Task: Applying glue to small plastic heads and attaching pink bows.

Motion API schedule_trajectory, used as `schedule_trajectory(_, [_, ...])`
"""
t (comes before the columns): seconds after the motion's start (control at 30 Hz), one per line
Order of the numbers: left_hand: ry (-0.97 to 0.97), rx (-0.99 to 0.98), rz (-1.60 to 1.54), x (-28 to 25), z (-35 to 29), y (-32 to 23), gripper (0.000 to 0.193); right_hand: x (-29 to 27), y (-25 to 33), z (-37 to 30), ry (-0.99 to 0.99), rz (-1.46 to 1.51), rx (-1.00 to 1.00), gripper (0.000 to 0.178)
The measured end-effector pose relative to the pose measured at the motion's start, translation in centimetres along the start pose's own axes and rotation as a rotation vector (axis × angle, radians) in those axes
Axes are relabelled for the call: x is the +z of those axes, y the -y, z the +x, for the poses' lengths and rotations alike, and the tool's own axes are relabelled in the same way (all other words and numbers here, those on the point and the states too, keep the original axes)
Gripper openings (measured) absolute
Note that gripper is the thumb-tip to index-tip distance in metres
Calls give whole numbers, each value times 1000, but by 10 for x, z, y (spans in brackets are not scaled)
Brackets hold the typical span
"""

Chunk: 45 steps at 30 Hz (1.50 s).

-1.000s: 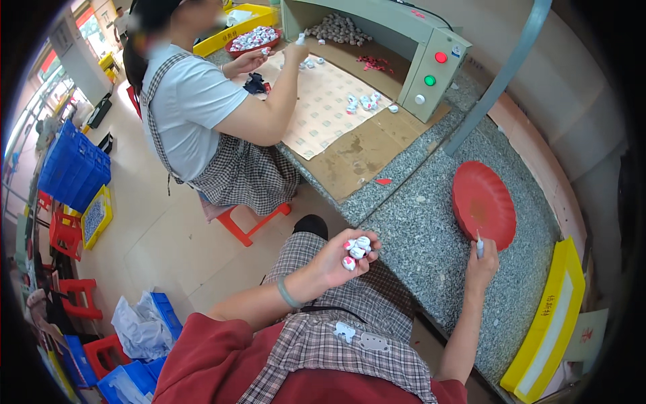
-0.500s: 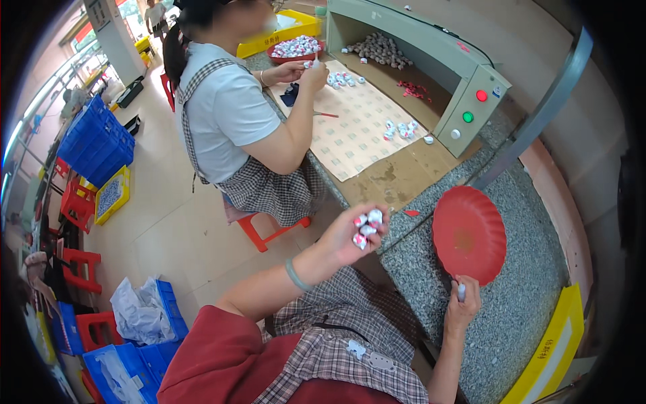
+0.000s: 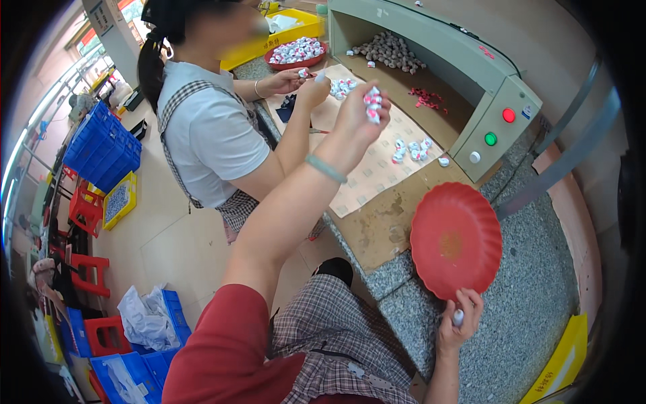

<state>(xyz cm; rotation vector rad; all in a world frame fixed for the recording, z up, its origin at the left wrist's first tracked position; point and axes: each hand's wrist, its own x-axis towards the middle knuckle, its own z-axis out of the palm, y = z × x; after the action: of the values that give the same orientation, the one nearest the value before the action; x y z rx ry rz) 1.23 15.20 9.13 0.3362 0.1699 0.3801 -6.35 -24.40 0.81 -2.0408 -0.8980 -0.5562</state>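
Observation:
My left hand (image 3: pixel 360 121) is raised over the paper-covered worktop, its fingers closed around several small white-and-pink pieces (image 3: pixel 373 106). My right hand (image 3: pixel 459 322) grips the near rim of a red scalloped bowl (image 3: pixel 464 239) over the granite counter. A small pale rounded thing (image 3: pixel 458 317) sticks out between the right hand's fingers; its kind is unclear. Inside, the bowl shows only a brownish patch at its middle. Past my left hand, more white-and-pink pieces lie in two groups on the patterned sheet (image 3: pixel 356 188), one group (image 3: pixel 412 150) nearer the machine's buttons.
A co-worker (image 3: pixel 215 128) sits at the left, holding a small piece and a pale tool. A grey-green machine housing (image 3: pixel 464 87) spans the back, brown pieces (image 3: pixel 389 50) beneath it. A metal bar (image 3: pixel 572 161) rises at right. Behind the co-worker's hands stands a full red bowl (image 3: pixel 272 62).
My left hand has moved forward and up with the pieces, now beside the co-worker's hands. The red bowl has shifted with my right hand and looks more tilted.

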Motion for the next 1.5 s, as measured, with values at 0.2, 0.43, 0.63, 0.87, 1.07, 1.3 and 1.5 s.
schedule_trajectory(0.2, [-173,215,251,23,138,-75,8,0,-27,-23,-140,202,555,16])
schedule_trajectory(0.43, [-393,385,356,-5,208,-192,12,-28,-17,14,71,-57,491,26])
schedule_trajectory(0.63, [-723,594,256,-67,226,-249,15,-47,-5,55,38,-36,795,21])
schedule_trajectory(0.87, [-1061,625,189,-93,237,-280,20,-48,28,102,117,-38,914,21])
schedule_trajectory(1.07, [-1133,640,301,-111,260,-313,25,-39,53,128,165,-57,984,21])
schedule_trajectory(1.3, [-963,680,537,-143,286,-367,27,-13,77,145,200,34,1209,20])
schedule_trajectory(1.5, [-818,814,432,-151,292,-345,30,-10,92,141,242,-2,1148,21])
